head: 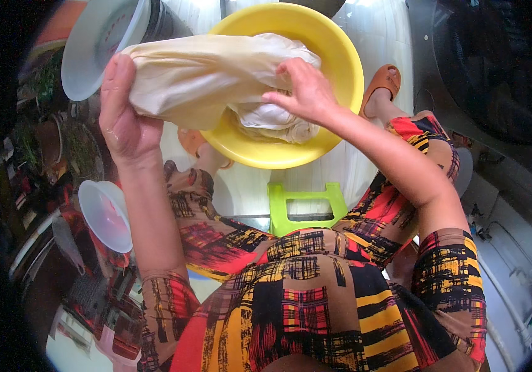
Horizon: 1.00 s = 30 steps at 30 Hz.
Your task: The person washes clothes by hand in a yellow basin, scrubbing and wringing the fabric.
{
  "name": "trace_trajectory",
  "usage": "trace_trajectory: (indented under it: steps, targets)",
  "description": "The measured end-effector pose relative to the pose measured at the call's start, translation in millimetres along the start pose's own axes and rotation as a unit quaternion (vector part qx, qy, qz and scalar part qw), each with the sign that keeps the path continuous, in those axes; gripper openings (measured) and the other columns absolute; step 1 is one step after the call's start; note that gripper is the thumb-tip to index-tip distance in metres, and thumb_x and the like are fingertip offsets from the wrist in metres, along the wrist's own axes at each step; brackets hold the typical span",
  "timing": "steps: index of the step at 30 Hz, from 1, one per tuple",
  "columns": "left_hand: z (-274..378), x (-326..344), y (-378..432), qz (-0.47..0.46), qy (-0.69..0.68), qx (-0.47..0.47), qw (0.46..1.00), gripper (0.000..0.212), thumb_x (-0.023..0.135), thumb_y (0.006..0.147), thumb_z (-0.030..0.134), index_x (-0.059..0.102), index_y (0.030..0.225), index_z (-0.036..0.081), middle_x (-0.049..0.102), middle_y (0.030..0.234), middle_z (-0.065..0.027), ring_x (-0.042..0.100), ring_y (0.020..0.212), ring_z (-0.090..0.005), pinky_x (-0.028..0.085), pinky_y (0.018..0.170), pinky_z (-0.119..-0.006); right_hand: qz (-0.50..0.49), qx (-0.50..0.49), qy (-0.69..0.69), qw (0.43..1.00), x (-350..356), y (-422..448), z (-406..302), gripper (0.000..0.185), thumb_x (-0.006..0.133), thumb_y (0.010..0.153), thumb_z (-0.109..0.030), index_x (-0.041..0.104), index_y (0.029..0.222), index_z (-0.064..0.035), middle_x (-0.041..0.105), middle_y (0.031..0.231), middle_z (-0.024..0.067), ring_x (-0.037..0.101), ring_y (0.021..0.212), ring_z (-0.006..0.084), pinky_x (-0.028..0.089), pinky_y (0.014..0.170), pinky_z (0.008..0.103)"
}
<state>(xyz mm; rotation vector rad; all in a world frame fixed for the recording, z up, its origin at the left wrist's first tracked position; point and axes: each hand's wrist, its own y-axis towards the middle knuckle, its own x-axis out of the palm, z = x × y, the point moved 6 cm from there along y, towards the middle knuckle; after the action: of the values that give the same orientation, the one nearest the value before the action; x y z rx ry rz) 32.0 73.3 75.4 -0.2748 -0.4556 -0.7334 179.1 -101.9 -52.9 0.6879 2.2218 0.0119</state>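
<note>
A cream-white cloth (196, 69) stretches from the left into a yellow plastic basin (289, 156) on the floor. My left hand (129, 111) grips its left end, with the thumb on top, above and left of the basin's rim. Over the basin, my right hand (305, 88) touches the bunched part of the cloth, thumb and fingers apart. More crumpled white cloth (275, 121) lies in the basin below my right hand. What is under the raised cloth is hidden.
A lime-green plastic stool (310, 225) stands between my legs. Left are a large translucent basin (82, 69), a smaller translucent bowl (103, 216) and cluttered shelves. An orange slipper (382, 86) on my foot is beside the yellow basin. A dark glossy appliance (494, 65) fills the right.
</note>
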Motion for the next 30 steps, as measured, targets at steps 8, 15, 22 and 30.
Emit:
trace_trajectory:
  steps: [8, 15, 22, 30]
  targets:
    - [-1.0, 4.2, 2.0, -0.006, -0.022, -0.03, 0.999, 0.023, 0.049, 0.091, 0.016, 0.053, 0.105, -0.003, 0.061, 0.097, -0.0114, 0.06, 0.089, -0.0173, 0.047, 0.08, -0.029, 0.028, 0.295, 0.192, 0.936, -5.5, 19.0, 76.6, 0.02, 0.051, 0.082, -0.022, 0.057, 0.078, -0.0029, 0.054, 0.073, 0.007, 0.052, 0.069, 0.0175, 0.043, 0.062, 0.0318]
    - [-14.8, -33.9, 8.8, 0.059, 0.198, -0.042, 0.978, 0.018, 0.058, 0.087, 0.016, 0.058, 0.096, 0.0, 0.062, 0.09, -0.0056, 0.058, 0.08, -0.01, 0.046, 0.075, -0.023, 0.091, 0.35, 0.382, 0.85, -43.7, 31.4, 79.8, 0.024, 0.047, 0.086, -0.023, 0.054, 0.091, -0.0006, 0.052, 0.075, 0.0029, 0.047, 0.068, 0.0122, 0.04, 0.061, 0.0282]
    - [-21.9, -18.4, 8.1, -0.028, 0.359, -0.068, 0.93, 0.028, 0.063, 0.081, 0.011, 0.056, 0.105, -0.002, 0.062, 0.095, -0.0057, 0.057, 0.084, -0.0082, 0.044, 0.078, -0.022, 0.153, 0.13, 0.124, 0.972, -45.3, 37.7, 66.0, 0.028, 0.058, 0.081, -0.024, 0.057, 0.094, 0.0005, 0.059, 0.085, 0.0126, 0.056, 0.08, 0.0256, 0.045, 0.073, 0.0351]
    - [-8.5, -5.2, 2.7, -0.048, 0.093, -0.058, 0.993, 0.036, 0.055, 0.084, 0.006, 0.045, 0.117, -0.004, 0.06, 0.104, -0.0135, 0.061, 0.091, -0.0189, 0.05, 0.08, -0.028, -0.079, -0.024, -0.071, 0.994, 9.9, 5.7, -4.4, 0.032, 0.071, 0.071, -0.026, 0.058, 0.094, -0.008, 0.055, 0.091, 0.012, 0.054, 0.091, 0.0312, 0.045, 0.078, 0.0404]
